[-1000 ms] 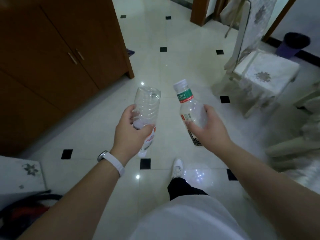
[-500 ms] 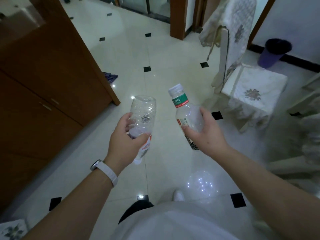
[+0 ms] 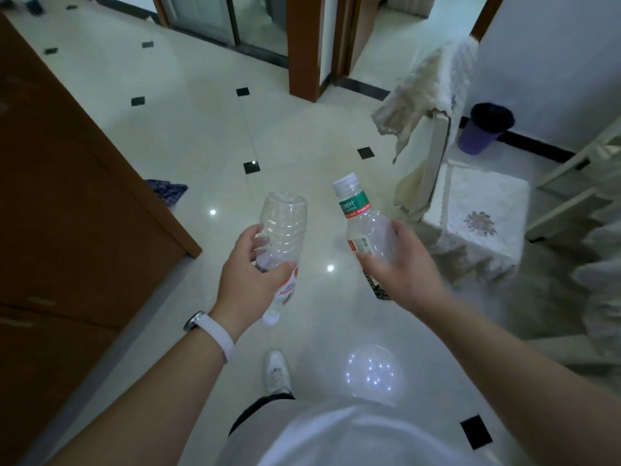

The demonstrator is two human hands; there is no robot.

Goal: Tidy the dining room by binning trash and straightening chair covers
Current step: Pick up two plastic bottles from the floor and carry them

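Observation:
My left hand grips a clear empty plastic bottle held upside down, its cap end pointing at the floor. My right hand grips a second clear bottle with a white cap and a green label, held upright. Both bottles hang above the tiled floor in front of me. A purple bin with a black liner stands against the white wall at the far right. Between me and it stands a white chair whose lace back cover hangs crumpled and askew.
A tall brown wooden cabinet fills the left side, a dark cloth at its corner. Brown door frames stand ahead. More pale chairs crowd the right edge. My white shoe is on the glossy floor.
I have walked forward and the view has lifted: the chair, the bin and the doorways are closer and more in view. Both hands still hold their bottles the same way.

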